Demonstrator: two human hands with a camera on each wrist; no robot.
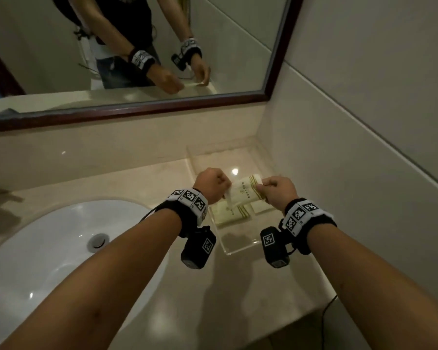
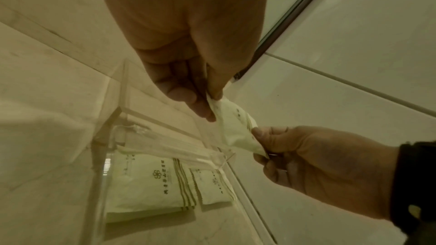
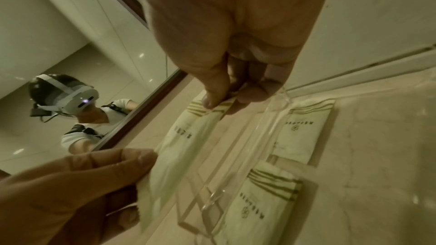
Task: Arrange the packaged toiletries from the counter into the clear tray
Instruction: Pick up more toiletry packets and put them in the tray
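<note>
Both hands hold one cream toiletry packet point(image 1: 245, 192) with gold stripes, lifted above the clear tray point(image 1: 234, 251) in the counter's back right corner. My left hand point(image 1: 226, 190) pinches its plain end and my right hand point(image 1: 259, 185) pinches the striped end. The left wrist view shows the left hand point(image 2: 212, 103) and right hand point(image 2: 261, 142) stretching the packet point(image 2: 235, 129) between them. Two more packets lie flat in the tray, a larger one point(image 1: 229, 213) at the left and a smaller one point(image 1: 261, 207) at the right. The right wrist view shows the held packet point(image 3: 184, 137) above the tray wall point(image 3: 259, 137).
A white sink basin point(image 1: 61, 248) with a metal drain point(image 1: 98, 241) is set in the beige counter point(image 1: 238, 299) to the left of the tray. A dark-framed mirror point(image 1: 137, 46) hangs behind. A tiled wall point(image 1: 364, 122) runs along the tray's right side.
</note>
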